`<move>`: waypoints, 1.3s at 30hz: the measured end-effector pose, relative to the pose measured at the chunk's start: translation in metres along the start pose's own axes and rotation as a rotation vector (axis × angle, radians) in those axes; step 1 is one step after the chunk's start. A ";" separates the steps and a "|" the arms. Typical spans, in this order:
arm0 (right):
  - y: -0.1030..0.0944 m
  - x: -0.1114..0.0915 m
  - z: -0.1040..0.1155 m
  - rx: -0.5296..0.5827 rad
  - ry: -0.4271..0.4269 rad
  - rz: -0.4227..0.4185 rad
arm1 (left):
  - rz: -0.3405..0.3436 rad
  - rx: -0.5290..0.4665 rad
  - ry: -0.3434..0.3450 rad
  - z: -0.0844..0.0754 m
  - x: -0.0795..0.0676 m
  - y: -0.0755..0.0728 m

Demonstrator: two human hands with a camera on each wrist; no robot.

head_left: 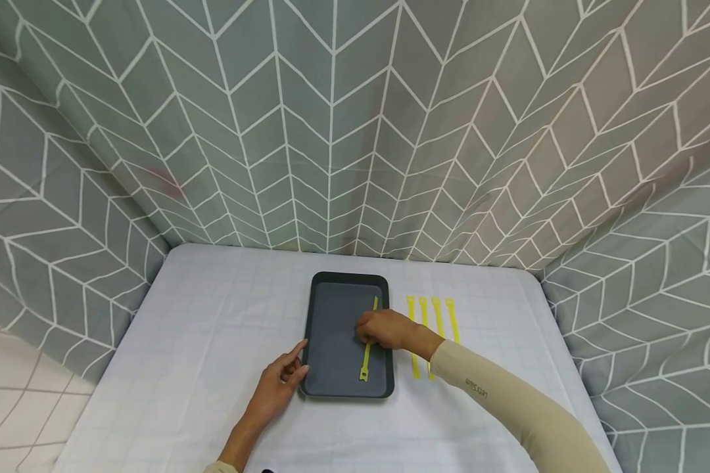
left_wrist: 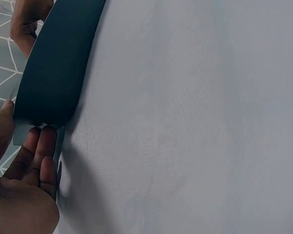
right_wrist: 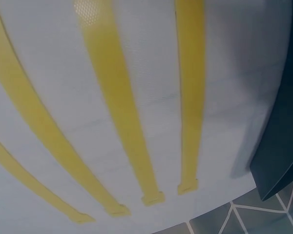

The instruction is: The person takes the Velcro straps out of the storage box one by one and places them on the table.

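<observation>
A dark grey rectangular tray rests on the white-covered table. My left hand is at its left side, fingertips touching the outer wall; in the left wrist view that hand's fingers meet the wall from below. Inside the tray, toward its right side, lies a yellow cable tie with a slotted head at the near end. My right hand reaches over the right rim and pinches this tie near its middle; the fingertips are partly hidden. Several more yellow cable ties lie side by side right of the tray, partly under the right forearm.
White cloth covers the table. Grey curtains with white zigzag lines hang behind and at both sides. Pale floor tiles show at the lower left. A small dark object peeks in at the bottom edge.
</observation>
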State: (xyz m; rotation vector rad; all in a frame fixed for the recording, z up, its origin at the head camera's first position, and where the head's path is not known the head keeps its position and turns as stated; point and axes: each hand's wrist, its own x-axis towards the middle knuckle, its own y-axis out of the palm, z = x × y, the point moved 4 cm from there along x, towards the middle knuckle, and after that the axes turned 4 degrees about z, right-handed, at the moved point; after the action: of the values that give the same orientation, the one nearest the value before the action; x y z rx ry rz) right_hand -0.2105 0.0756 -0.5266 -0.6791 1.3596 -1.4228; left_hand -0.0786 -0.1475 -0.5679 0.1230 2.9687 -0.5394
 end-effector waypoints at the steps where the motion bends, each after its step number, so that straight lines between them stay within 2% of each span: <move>1: 0.000 0.000 0.001 -0.023 -0.009 -0.009 | 0.000 0.003 -0.004 0.001 0.000 0.000; 4: 0.002 0.000 0.002 -0.068 -0.025 -0.022 | -0.001 0.008 -0.008 0.002 -0.001 0.000; 9: 0.003 0.000 0.005 -0.077 -0.055 -0.026 | -0.009 0.015 0.007 0.001 -0.003 0.000; 17: -0.002 0.001 0.008 -0.020 -0.073 -0.083 | -0.005 0.010 0.017 -0.001 -0.004 0.000; 25: -0.023 -0.006 0.003 0.261 -0.038 -0.271 | -0.013 0.006 0.031 -0.003 -0.005 0.000; 33: -0.039 -0.014 -0.005 0.453 -0.010 -0.488 | -0.018 -0.002 0.020 -0.005 -0.004 -0.002; 39: -0.045 -0.020 -0.010 0.588 0.083 -0.604 | -0.004 -0.021 0.013 -0.007 -0.003 -0.001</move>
State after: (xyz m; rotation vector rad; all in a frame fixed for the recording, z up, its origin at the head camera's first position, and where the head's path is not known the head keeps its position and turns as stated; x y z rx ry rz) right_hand -0.2257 0.0915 -0.4811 -0.6595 0.7355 -2.2268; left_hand -0.0766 -0.1460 -0.5606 0.1189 2.9873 -0.5095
